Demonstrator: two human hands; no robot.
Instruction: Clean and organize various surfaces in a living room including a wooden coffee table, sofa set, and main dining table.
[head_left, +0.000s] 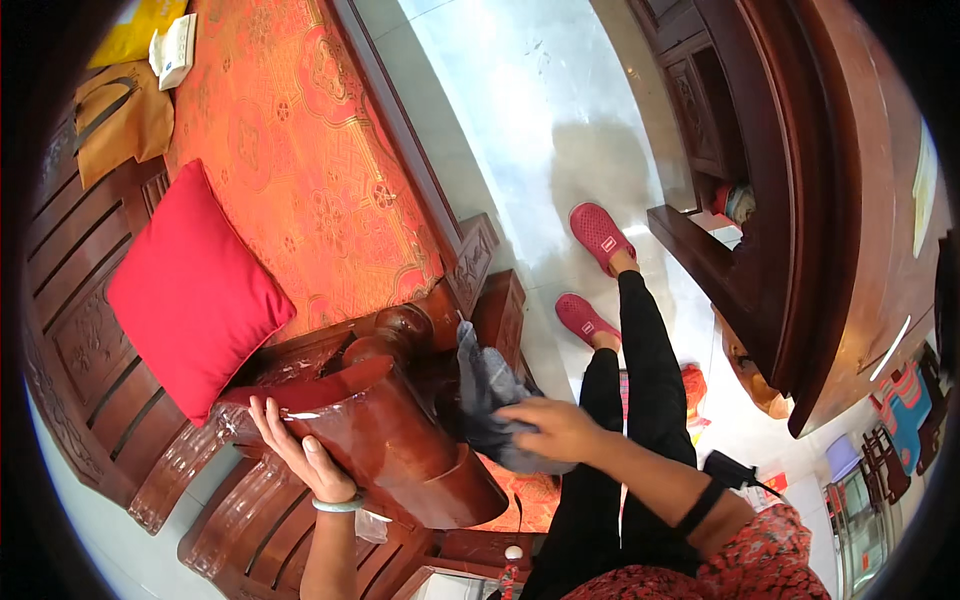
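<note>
My left hand (304, 457), with a pale bangle at the wrist, lies with fingers spread against the edge of a glossy reddish-brown wooden piece (397, 442) that has a curved, tilted body. To its right, my right hand (551, 431) grips a crumpled grey cloth (495, 397), which hangs beside the wooden piece and the carved end of a wooden sofa. The cloth's upper tip reaches up near the sofa's armrest (431, 307). Whether the left fingers grasp the wooden piece or only rest on it is partly hidden.
A red cushion (199, 292) leans on the wooden sofa's orange patterned seat cover (315, 165). A brown bag (124, 120) and a white box (174, 51) sit farther up. Dark wooden furniture (810, 187) stands at the right. My feet in red clogs (600, 236) are on the tiled floor (517, 90).
</note>
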